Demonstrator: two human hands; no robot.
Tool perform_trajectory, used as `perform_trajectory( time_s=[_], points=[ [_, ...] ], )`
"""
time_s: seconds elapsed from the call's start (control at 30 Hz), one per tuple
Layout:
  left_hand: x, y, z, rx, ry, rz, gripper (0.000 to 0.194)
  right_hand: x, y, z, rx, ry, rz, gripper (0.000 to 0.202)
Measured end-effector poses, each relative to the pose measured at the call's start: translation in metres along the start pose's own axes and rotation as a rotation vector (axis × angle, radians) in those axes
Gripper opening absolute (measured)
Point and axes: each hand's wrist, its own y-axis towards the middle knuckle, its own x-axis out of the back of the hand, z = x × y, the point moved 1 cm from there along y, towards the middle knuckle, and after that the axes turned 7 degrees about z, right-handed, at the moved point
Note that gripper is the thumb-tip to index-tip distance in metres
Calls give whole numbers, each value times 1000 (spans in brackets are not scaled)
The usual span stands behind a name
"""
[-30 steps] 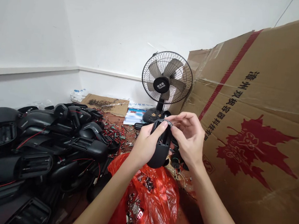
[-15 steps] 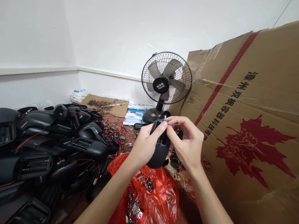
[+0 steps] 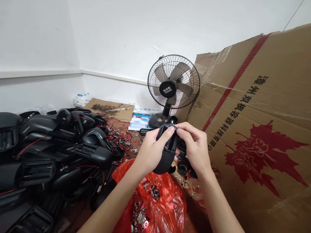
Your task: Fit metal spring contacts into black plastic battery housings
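Small curved plastic housing (image 3: 167, 153) in hands: black, matt. Heap of similar plastic shells (image 3: 42, 150) on left: black, thin red wires across them. Crumpled plastic bag (image 3: 161, 206) below: bright red, silvery metal bits inside. Round wire-cage table fan (image 3: 173, 82): black cage and hub, grey blades, white lettering on hub. Large cardboard carton (image 3: 266, 114) on right: brown, dark red diagonal stripe, dark red maple leaf print, black characters. Flat cardboard sheet (image 3: 110, 109) at back: brown, dark speckles. Walls (image 3: 124, 28): white.
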Motion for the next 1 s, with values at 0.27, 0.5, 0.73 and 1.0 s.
perform_trajectory(
  time_s=[0.27, 0.5, 0.73, 1.0],
  points=[
    [0, -2, 0, 6, 77, -28, 42, -3, -1, 0, -126, 194, 17, 14],
    [1, -2, 3, 21, 92, -19, 43, -7, -3, -1, -230, 293, 11, 17],
    [2, -4, -1, 46, 95, 11, 38, 0, -1, -2, -149, 190, 45, 12],
    [-1, -5, 2, 36, 248, 92, 22, -3, 0, -3, 24, 59, 126, 23]
  ],
)
